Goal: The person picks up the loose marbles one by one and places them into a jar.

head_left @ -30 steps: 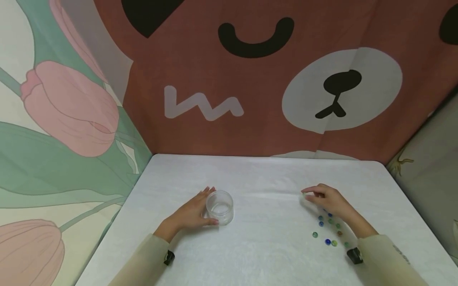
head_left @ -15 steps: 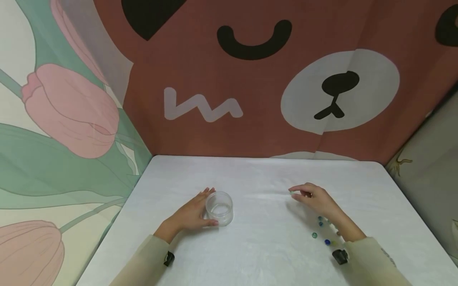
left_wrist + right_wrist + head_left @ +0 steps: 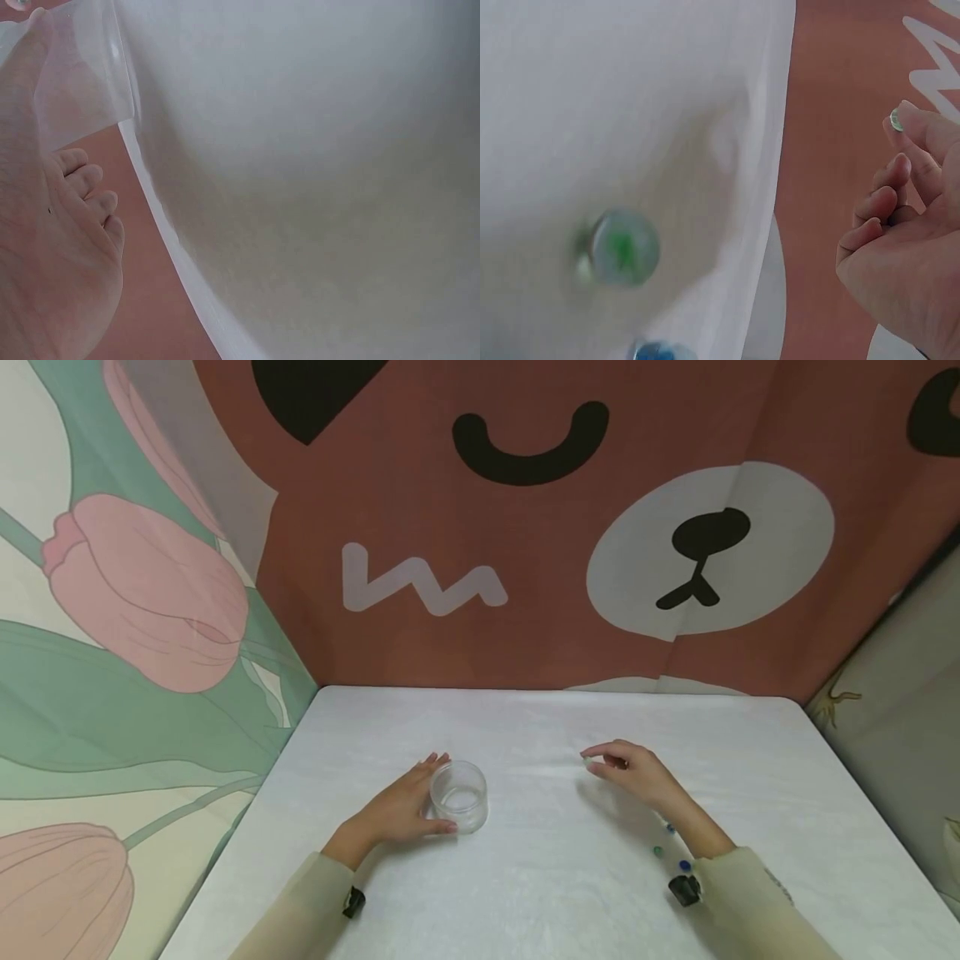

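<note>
A clear plastic cup (image 3: pixel 460 797), upright with nothing visible inside, stands left of the middle of the white table. My left hand (image 3: pixel 405 802) holds its left side, thumb at the front and fingers behind. In the left wrist view the cup's wall (image 3: pixel 82 71) shows beyond the thumb. My right hand (image 3: pixel 636 774) pinches a small pale green glass marble (image 3: pixel 897 120) between thumb and forefinger. It is raised over the table, right of the cup, with its shadow below. The other right fingers are curled in toward the palm.
Loose marbles lie on the white table (image 3: pixel 525 893) under the right forearm, among them a green one (image 3: pixel 657 852) and a blue one (image 3: pixel 685 866); the arm hides others. A brown printed cloth (image 3: pixel 420 652) hangs behind the table, a floral one (image 3: pixel 150 727) at the left.
My right hand has moved left toward the cup with the pinched marble, its forearm now covering more of the loose marbles. The left hand and cup have stayed in place.
</note>
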`<state>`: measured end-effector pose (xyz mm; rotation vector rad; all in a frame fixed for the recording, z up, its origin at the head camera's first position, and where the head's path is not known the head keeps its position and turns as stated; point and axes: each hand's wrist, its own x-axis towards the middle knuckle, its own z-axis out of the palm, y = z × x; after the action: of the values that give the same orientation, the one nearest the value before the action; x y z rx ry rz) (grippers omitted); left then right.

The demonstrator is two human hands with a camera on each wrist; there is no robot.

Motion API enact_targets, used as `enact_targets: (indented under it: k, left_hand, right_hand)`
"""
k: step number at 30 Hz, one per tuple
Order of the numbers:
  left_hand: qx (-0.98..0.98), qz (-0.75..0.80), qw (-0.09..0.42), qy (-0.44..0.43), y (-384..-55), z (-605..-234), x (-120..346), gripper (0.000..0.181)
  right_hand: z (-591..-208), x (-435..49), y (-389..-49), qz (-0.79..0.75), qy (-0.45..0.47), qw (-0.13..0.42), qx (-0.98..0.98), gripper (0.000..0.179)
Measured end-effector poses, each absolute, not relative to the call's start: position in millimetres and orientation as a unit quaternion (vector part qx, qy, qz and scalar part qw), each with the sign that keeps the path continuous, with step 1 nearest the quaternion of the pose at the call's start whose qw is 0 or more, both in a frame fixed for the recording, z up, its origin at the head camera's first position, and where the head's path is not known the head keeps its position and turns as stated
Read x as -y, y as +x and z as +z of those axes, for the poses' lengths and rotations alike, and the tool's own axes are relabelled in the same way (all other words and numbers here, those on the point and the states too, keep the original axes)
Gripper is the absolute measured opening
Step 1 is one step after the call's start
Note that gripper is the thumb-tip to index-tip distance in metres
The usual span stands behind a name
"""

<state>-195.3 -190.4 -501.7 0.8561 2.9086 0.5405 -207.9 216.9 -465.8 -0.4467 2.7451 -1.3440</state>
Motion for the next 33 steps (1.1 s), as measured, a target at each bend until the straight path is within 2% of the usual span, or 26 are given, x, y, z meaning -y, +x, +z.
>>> enact_targets:
  k: [10,21,33]
  left_hand:
    - [-0.947,0.173,0.037,0.269,-194,-501,191,0.104]
    - [-0.945,0.177,0.032,0.272,-195,-501,191,0.102]
    - [-0.946,0.176,0.027,0.272,-194,-501,191,0.103]
  right_hand:
    - [-460,-193,-209,-0.46,-0.147,0.037,-0.875,0.022]
    - [-458,-168,-212,-0.453,-0.138,0.058,-0.879,0.026]
    - [-459,-134,-209,-0.476,-0.174,0.063,-0.86,0.024]
